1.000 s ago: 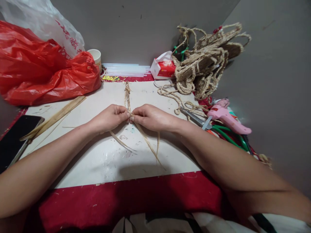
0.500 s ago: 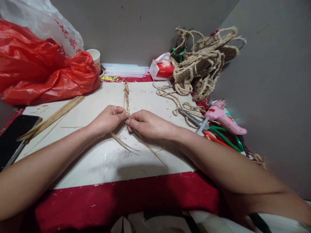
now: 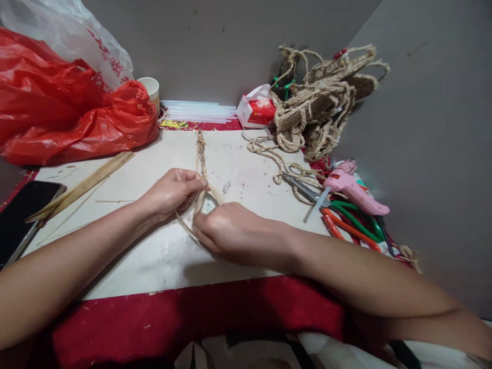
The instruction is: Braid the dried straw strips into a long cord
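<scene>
A thin braid of dry straw (image 3: 201, 149) runs from the back of the white sheet (image 3: 146, 271) toward me. My left hand (image 3: 172, 190) pinches its near end between thumb and finger. Loose straw strands (image 3: 199, 202) spread from that pinch toward my right hand (image 3: 226, 230). My right hand is closed around strands, nearer to me and to the right; its fingertips are partly hidden and slightly blurred. One strand (image 3: 185, 225) curves below my left hand.
On the left are a red plastic bag (image 3: 77, 113), a phone (image 3: 26, 215) and a dry leaf strip (image 3: 88, 182). Right: coiled braided rope (image 3: 315, 102), scissors (image 3: 302, 187), a pink glue gun (image 3: 355, 190). Behind: a cup (image 3: 150, 92), clear sticks (image 3: 196, 110), a tissue pack (image 3: 257, 108).
My right hand has moved away from my left, toward me, drawing strands with it. My left hand has stayed almost in place at the braid's end.
</scene>
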The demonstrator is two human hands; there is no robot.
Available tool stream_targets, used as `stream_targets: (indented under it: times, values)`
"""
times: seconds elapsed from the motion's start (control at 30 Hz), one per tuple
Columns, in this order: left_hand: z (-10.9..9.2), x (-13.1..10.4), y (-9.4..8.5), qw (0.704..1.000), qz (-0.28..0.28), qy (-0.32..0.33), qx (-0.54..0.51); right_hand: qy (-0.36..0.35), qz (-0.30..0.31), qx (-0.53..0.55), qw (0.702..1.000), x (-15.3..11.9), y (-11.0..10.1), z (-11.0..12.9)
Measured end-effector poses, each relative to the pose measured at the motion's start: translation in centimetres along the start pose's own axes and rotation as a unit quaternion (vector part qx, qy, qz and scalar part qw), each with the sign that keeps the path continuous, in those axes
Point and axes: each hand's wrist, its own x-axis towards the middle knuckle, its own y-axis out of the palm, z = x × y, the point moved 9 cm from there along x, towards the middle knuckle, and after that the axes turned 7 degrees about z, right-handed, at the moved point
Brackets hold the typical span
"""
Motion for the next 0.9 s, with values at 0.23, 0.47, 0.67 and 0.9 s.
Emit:
stream_targets:
  times: [0.23, 0.47, 0.67, 0.9]
  values:
    - [-0.6, -0.4, -0.4, 1.0, 0.001, 0.005, -0.001, 0.04, -0.226, 0.287, 0.93, -1.9, -5.7, -4.9]
    - [-0.6, -0.2, -0.3, 0.999, 0.035, 0.026, 0.026, 0.051, -0.077, 0.585, 0.806, 2.6, 0.3, -7.8]
    - [-1.3, -0.3, 0.1, 0.986, 0.074, 0.047, 0.138, 0.055, -0.015, 0.634, 0.772, 2.8, 1.1, -8.6]
    - [-2.7, -1.0, -0.6, 0.923, 0.023, 0.07, 0.377, 0.089, -0.059, 0.71, 0.696, 3.1, 2.0, -8.3]
